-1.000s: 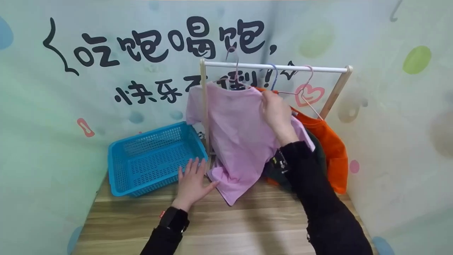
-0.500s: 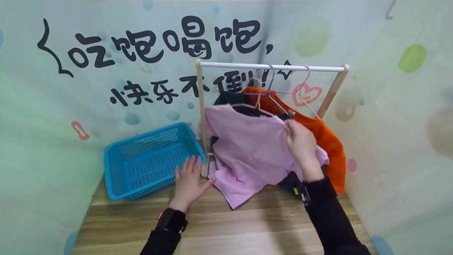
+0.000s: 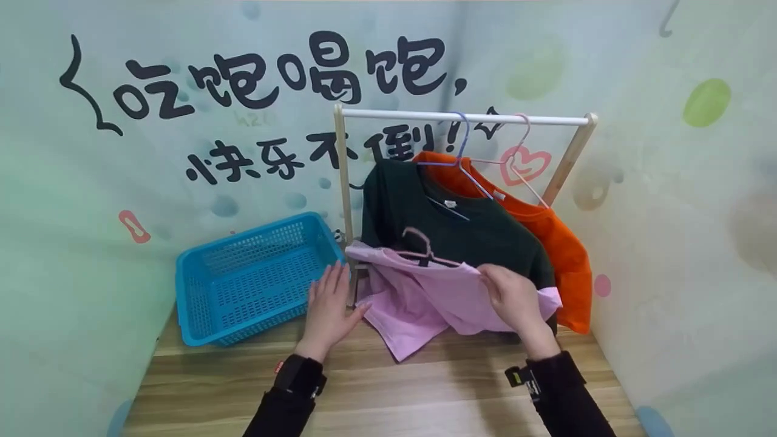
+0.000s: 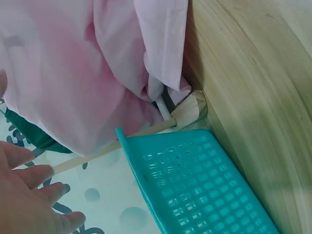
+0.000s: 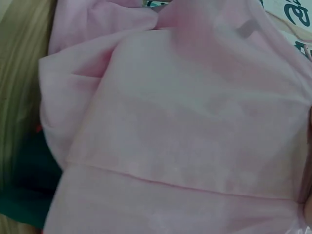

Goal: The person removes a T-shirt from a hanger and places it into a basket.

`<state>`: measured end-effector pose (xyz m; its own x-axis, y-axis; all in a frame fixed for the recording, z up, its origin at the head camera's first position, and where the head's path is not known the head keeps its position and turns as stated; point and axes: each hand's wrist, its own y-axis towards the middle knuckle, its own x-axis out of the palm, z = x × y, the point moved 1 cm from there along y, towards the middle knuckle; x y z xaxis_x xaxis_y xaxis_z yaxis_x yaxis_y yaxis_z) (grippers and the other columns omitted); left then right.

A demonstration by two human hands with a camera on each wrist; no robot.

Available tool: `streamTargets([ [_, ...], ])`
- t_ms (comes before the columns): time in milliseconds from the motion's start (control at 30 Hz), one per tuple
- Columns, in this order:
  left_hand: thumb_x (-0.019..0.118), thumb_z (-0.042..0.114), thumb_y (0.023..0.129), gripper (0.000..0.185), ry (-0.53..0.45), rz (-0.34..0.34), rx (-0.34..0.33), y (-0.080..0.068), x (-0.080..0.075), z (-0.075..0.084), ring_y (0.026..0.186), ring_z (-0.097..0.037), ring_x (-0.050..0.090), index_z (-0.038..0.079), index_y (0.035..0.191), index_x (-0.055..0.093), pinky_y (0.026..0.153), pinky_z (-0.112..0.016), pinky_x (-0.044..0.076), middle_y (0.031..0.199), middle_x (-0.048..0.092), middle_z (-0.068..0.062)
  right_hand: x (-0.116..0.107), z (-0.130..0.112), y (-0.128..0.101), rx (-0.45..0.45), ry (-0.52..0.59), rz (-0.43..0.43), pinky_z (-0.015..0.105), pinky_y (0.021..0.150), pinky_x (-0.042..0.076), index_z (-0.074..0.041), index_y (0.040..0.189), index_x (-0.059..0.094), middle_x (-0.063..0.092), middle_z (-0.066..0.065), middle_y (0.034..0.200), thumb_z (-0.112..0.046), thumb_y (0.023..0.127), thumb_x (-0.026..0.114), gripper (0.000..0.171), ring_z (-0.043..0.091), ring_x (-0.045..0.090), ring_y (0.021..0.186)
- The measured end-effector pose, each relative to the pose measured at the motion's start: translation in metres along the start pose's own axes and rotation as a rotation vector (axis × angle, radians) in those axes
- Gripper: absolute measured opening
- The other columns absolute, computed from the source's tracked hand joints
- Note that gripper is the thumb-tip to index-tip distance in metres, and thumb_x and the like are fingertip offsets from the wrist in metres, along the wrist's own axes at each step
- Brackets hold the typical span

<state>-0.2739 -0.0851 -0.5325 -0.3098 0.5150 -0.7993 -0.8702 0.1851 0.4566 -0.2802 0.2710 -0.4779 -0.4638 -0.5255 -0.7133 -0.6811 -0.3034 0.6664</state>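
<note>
Right hand (image 3: pixel 513 297) gripped pink shirt (image 3: pixel 425 297) by shoulder, shirt on pink hanger (image 3: pixel 422 250), off rail, low over wooden table (image 3: pixel 388 388), hem touching tabletop. Left hand (image 3: pixel 328 306) lay flat, fingers straight, on table between blue basket (image 3: pixel 243 279) and shirt. Dark green shirt (image 3: pixel 461 224) and orange shirt (image 3: pixel 564 249) hung on white rail (image 3: pixel 413 115) behind.

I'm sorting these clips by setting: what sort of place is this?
Probably a staged laundry corner, not a real home: a small tabletop clothes rack with hung shirts, a blue plastic basket on the wooden table, and a printed cartoon backdrop around it.
</note>
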Motion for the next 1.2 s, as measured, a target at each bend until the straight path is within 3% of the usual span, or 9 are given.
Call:
streamTargets([
  [233, 0.068, 0.029, 0.094, 0.072, -0.001, 0.034, 0.066, 0.012, 0.000, 0.008, 0.143, -0.039, 0.028, 0.001, 0.152, 0.035, 0.112, -0.062, 0.021, 0.154, 0.036, -0.020, 0.002, 0.004, -0.012, -0.170, 0.054, 0.074, 0.040, 0.070, 0.058, -0.006, 0.100, 0.070, 0.072, 0.009, 0.091, 0.003, 0.080, 0.078, 0.024, 0.026, 0.068, 0.075],
  [400, 0.068, 0.022, 0.095, 0.056, -0.024, 0.117, 0.101, 0.017, -0.001, 0.010, 0.134, -0.039, 0.042, 0.004, 0.144, 0.049, 0.110, -0.064, 0.024, 0.142, 0.052, -0.019, 0.002, 0.005, -0.015, -0.196, 0.111, 0.103, 0.039, 0.072, 0.057, -0.004, 0.099, 0.069, 0.072, 0.009, 0.091, 0.009, 0.075, 0.079, 0.028, 0.023, 0.068, 0.076],
  [500, 0.069, 0.015, 0.093, 0.030, -0.054, 0.220, 0.133, 0.017, -0.001, 0.010, 0.111, -0.036, 0.056, 0.007, 0.121, 0.064, 0.102, -0.059, 0.036, 0.112, 0.064, -0.015, 0.001, 0.004, -0.016, -0.150, 0.149, 0.066, 0.040, 0.075, 0.057, -0.004, 0.099, 0.069, 0.071, 0.010, 0.092, 0.008, 0.079, 0.076, 0.024, 0.024, 0.068, 0.079],
  [567, 0.070, 0.012, 0.092, 0.014, -0.068, 0.276, 0.145, 0.016, 0.000, 0.009, 0.094, -0.035, 0.057, 0.008, 0.105, 0.066, 0.090, -0.053, 0.042, 0.094, 0.062, -0.012, 0.001, 0.002, -0.015, -0.096, 0.166, 0.023, 0.041, 0.077, 0.057, -0.005, 0.100, 0.068, 0.071, 0.010, 0.093, 0.005, 0.084, 0.074, 0.020, 0.023, 0.067, 0.080],
  [633, 0.070, 0.012, 0.091, 0.008, -0.082, 0.301, 0.137, 0.016, 0.001, 0.010, 0.085, -0.033, 0.056, 0.008, 0.097, 0.065, 0.078, -0.048, 0.042, 0.085, 0.059, -0.010, -0.002, -0.001, -0.013, -0.034, 0.181, -0.033, 0.042, 0.080, 0.057, -0.006, 0.104, 0.068, 0.071, 0.009, 0.096, -0.001, 0.089, 0.072, 0.017, 0.023, 0.066, 0.082],
  [767, 0.070, 0.012, 0.092, 0.006, -0.101, 0.307, 0.068, 0.013, 0.002, 0.011, 0.082, -0.031, 0.055, 0.009, 0.095, 0.066, 0.071, -0.044, 0.037, 0.082, 0.060, -0.009, -0.006, -0.012, -0.001, 0.036, 0.184, -0.137, 0.046, 0.095, 0.050, -0.009, 0.120, 0.065, 0.069, 0.008, 0.114, -0.017, 0.094, 0.070, 0.028, 0.026, 0.064, 0.101],
  [900, 0.070, 0.013, 0.091, 0.005, -0.106, 0.314, 0.025, 0.010, 0.001, 0.015, 0.080, -0.030, 0.055, 0.011, 0.094, 0.067, 0.067, -0.042, 0.034, 0.081, 0.059, -0.008, -0.005, -0.030, 0.021, 0.036, 0.214, -0.155, 0.048, 0.104, 0.042, -0.008, 0.131, 0.061, 0.065, 0.008, 0.126, -0.025, 0.093, 0.070, 0.043, 0.026, 0.059, 0.116],
  [1033, 0.072, 0.014, 0.090, 0.007, -0.099, 0.330, 0.049, 0.008, 0.001, 0.021, 0.078, -0.030, 0.055, 0.010, 0.093, 0.066, 0.065, -0.042, 0.034, 0.081, 0.059, -0.009, 0.002, -0.054, 0.047, 0.061, 0.375, -0.157, 0.040, 0.095, 0.051, -0.006, 0.133, 0.058, 0.067, 0.007, 0.120, -0.022, 0.096, 0.067, 0.042, 0.020, 0.063, 0.110],
  [1200, 0.072, 0.014, 0.090, 0.010, -0.086, 0.338, 0.067, 0.004, 0.002, 0.027, 0.081, -0.031, 0.056, 0.009, 0.097, 0.069, 0.066, -0.043, 0.034, 0.084, 0.062, -0.009, 0.010, -0.072, 0.063, 0.213, 0.537, -0.142, 0.036, 0.085, 0.055, -0.006, 0.115, 0.065, 0.073, 0.002, 0.101, -0.016, 0.098, 0.063, 0.019, 0.016, 0.069, 0.091],
])
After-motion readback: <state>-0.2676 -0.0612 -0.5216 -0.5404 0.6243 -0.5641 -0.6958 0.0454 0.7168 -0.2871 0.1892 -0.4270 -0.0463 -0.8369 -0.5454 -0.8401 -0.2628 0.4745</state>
